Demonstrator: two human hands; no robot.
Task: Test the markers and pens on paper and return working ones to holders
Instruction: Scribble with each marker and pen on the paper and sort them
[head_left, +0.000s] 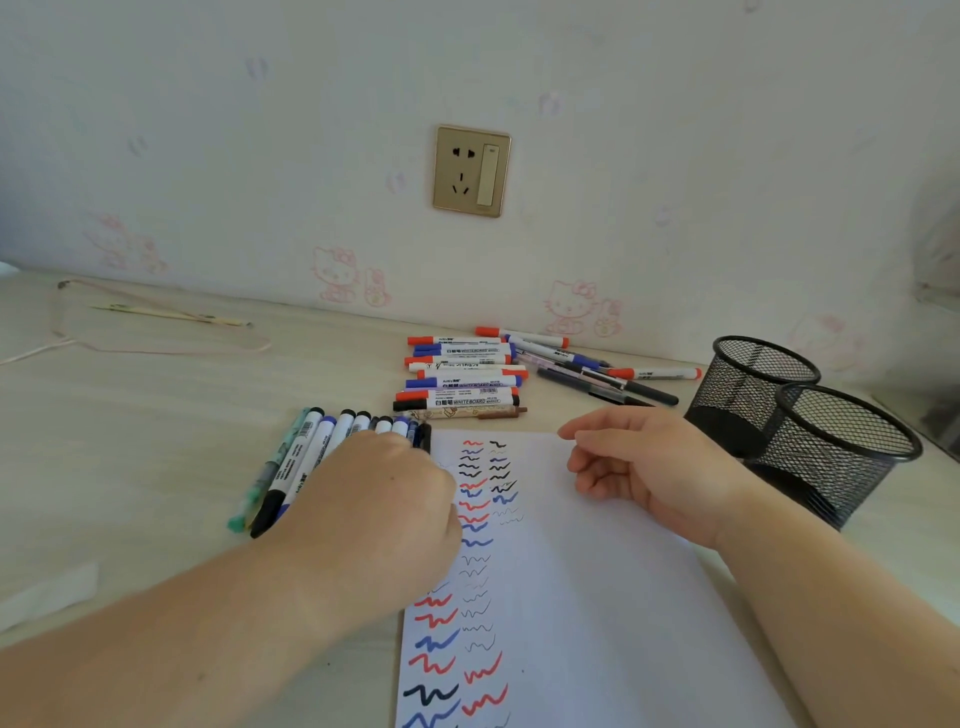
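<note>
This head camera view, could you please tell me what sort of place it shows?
Probably a home desk, perhaps a child's room: pale wallpaper with pink cartoon cats, a gold wall socket, and a light wooden tabletop holding black mesh pen holders.

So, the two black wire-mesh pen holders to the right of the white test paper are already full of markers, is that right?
Not quite: the head view shows both black wire-mesh pen holders to the right of the white test paper standing empty. The markers lie on the desk.
</note>
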